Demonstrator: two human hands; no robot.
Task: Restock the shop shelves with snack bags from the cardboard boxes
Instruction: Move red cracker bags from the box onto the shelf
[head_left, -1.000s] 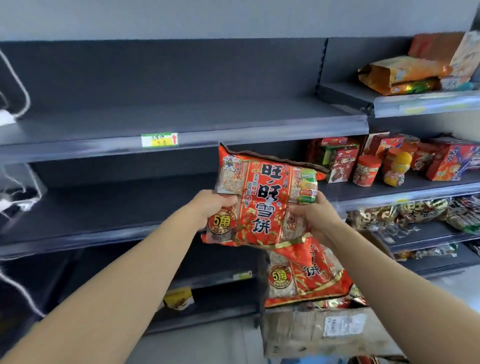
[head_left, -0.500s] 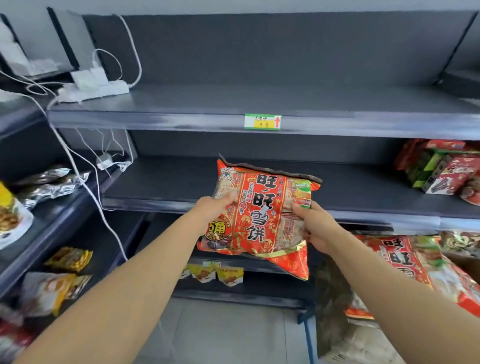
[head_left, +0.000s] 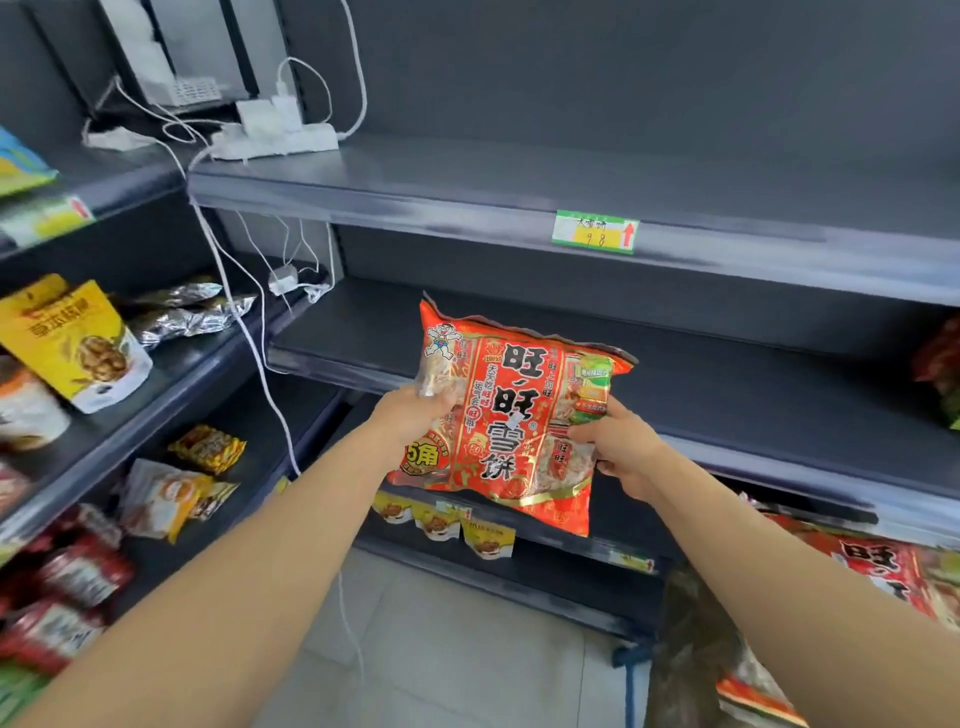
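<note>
A red snack bag (head_left: 511, 415) with Chinese print is held upright in front of the dark middle shelf (head_left: 727, 400), which is bare behind it. My left hand (head_left: 410, 421) grips the bag's left edge. My right hand (head_left: 618, 447) grips its right edge. More red bags of the same kind (head_left: 878, 566) lie at the lower right; the box under them is hidden by my right arm. The shelf above (head_left: 467, 187) carries a green and yellow price tag (head_left: 596, 232).
A white power strip (head_left: 275, 140) with plugs sits on the upper shelf's left end, and white cables (head_left: 244, 332) hang down past the middle shelf. The left rack holds a yellow pouch (head_left: 72, 343), silver bags (head_left: 187, 312) and red packs (head_left: 78, 582). Small yellow packs (head_left: 441, 519) hang below.
The view has swung left, so the stocked shelves on the right have left the frame and the left rack has come in. Both hands keep the same hold on the bag.
</note>
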